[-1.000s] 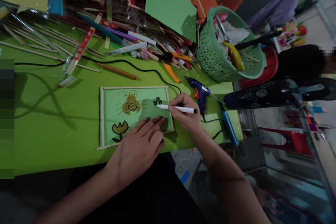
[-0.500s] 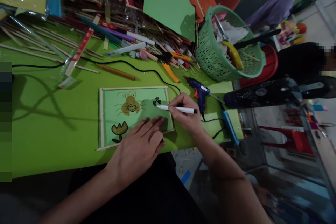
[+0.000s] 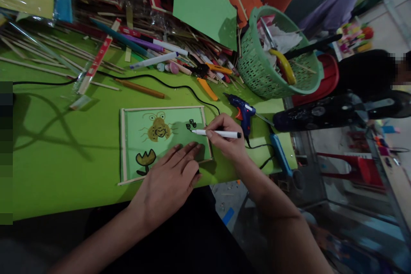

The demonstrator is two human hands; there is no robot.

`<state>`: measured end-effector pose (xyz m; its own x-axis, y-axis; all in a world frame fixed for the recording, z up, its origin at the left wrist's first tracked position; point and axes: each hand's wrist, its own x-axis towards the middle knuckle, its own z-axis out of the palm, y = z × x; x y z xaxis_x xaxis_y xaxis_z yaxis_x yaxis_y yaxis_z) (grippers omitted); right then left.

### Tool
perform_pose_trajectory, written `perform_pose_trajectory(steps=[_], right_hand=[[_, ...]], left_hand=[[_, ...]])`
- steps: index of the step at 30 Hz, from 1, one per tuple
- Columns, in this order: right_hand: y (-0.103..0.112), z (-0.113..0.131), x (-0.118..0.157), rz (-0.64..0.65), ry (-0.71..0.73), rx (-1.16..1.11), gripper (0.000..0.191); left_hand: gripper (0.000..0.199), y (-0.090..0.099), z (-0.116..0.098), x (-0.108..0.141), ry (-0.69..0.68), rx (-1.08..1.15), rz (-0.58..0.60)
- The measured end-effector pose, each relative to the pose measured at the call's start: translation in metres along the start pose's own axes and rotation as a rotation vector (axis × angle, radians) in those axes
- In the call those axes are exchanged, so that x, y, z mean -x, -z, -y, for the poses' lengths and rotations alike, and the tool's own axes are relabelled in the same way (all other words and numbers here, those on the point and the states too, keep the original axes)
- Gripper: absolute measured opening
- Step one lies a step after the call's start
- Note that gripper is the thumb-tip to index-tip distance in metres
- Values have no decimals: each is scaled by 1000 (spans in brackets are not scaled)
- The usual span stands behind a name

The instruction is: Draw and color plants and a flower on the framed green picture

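Stick-framed green card (image 3: 179,133) lies on the lime-green table (image 3: 77,188), near its front edge. The left hand (image 3: 173,169) is spread palm-down across the card's lower side; should that pressure slacken, the card could swivel and skew a line. The right hand (image 3: 231,147) pinches a white marker (image 3: 230,134), its tip just below a small black cluster (image 3: 191,124). Those marks sit close to the left hand's fingers, so wet ink could smear if they slid upward. Beyond the card, a black cord (image 3: 183,87) runs toward the right hand and might snag it. Just past that hand lies a blue glue gun (image 3: 245,113); an outward swing could knock it. Whether it is hot, I cannot tell.
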<state>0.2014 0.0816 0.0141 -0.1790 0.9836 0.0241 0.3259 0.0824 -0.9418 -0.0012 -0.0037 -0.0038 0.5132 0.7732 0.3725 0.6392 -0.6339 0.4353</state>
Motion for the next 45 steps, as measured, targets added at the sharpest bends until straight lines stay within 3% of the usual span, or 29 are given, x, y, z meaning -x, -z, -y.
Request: perform_pose_trajectory(steps=[20, 30, 45], right_hand=[[3, -2, 0, 18, 29, -39, 11], [3, -16, 0, -9, 43, -133, 15], [-3, -1, -3, 22, 43, -59, 14]], left_hand=[[24, -1, 0, 1, -1, -11, 12], [26, 1, 0, 0, -6, -17, -15], [25, -1, 0, 0, -5, -25, -15]])
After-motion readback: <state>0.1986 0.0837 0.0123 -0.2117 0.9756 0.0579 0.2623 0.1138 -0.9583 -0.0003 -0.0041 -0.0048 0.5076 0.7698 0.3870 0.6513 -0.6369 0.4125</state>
